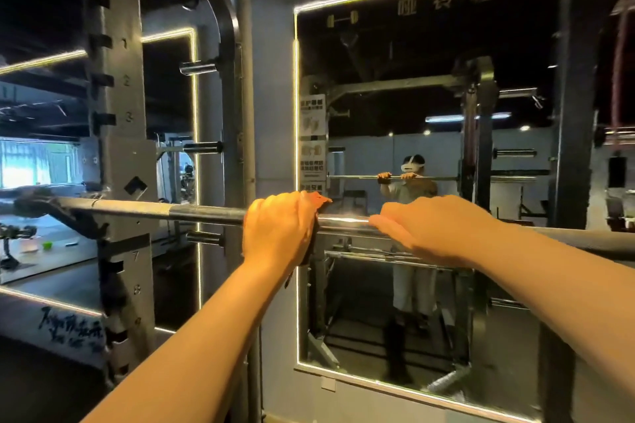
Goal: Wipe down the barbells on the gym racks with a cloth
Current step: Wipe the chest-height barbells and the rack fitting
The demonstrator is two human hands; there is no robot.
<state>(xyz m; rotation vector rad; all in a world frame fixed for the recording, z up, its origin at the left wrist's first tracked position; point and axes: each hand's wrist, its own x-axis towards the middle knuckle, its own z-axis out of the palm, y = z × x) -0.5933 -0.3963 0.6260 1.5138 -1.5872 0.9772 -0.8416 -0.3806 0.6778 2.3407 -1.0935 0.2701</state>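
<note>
Dim gym, with a numbered rack post (117,148) at the left carrying a barbell (206,213) that runs across to the right. The left grip (278,227) is closed around the bar over a cloth (318,201), whose orange corner sticks out by the knuckles. Just beside it, the right grip (433,227) seems curled over the bare bar, facing a mirror (446,79).
</note>
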